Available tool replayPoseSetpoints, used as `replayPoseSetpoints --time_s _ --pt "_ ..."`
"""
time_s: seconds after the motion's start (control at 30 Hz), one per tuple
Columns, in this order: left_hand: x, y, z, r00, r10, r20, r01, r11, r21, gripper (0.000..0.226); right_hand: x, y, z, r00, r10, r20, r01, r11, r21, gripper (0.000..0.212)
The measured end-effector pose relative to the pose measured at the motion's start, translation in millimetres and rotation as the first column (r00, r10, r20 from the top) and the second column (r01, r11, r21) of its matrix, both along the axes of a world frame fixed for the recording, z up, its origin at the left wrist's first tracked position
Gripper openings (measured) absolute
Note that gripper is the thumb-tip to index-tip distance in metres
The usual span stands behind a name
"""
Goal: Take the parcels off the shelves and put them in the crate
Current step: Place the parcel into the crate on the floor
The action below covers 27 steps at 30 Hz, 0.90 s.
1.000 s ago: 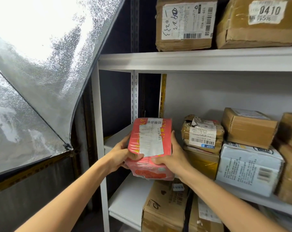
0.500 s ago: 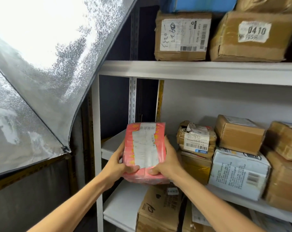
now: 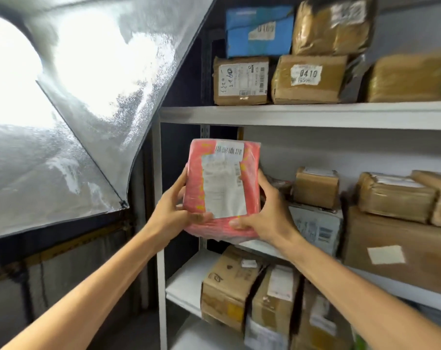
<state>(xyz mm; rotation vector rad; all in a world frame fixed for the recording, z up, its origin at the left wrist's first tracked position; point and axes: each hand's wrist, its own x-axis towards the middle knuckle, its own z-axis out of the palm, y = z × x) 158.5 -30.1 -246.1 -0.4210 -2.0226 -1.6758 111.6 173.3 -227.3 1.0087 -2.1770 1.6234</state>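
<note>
Red plastic-wrapped parcel (image 3: pixel 222 188), white label, upright before the shelves (image 3: pixel 315 114).

A: Where is the held parcel (image 3: pixel 222 188)?
B: Just right of the rack's front-left post (image 3: pixel 156 152), between the left hand (image 3: pixel 172 210) on its left edge and the right hand (image 3: pixel 267 213) on its right edge.
A: Above it?
B: On the upper shelf (image 3: pixel 315 114), 2 boxes sit side by side: the handwritten-label box (image 3: pixel 240 80) on the left and the 0410 box (image 3: pixel 309 79) on the right. Each has 1 more stacked on top.
A: Below?
B: On the lower shelf (image 3: pixel 184 281), a carton (image 3: pixel 229 284) stands beneath the hands.
</note>
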Motion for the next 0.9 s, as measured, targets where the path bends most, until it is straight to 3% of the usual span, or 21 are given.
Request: replayPoseSetpoints --time_s 0.17,0.3,0.5,0.7,0.9 --pt "40 74 13 0.996 -0.086 -0.021 0.086 0.996 0.003 0.094 42 79 3 0.993 -0.099 -0.061 0.099 0.995 -0.011 0.118" --pt "46 158 9 0.981 -0.19 -0.033 0.191 0.982 0.016 0.095 73 164 2 0.968 -0.242 -0.058 0.242 0.97 -0.017 0.122" --pt "35 316 -12 0.878 -0.479 -0.018 0.479 0.876 0.054 0.099 138 317 -12 0.837 -0.546 0.014 0.546 0.837 -0.024 0.115" --pt "53 486 -27 0.645 -0.764 0.018 0.764 0.645 -0.001 0.094 224 457 -33 0.578 -0.81 0.098 0.816 0.578 -0.034 0.115" --pt "112 650 -52 0.286 -0.956 0.07 0.958 0.283 -0.048 0.085 348 548 -62 0.178 -0.973 0.149 0.983 0.181 0.004 0.107"
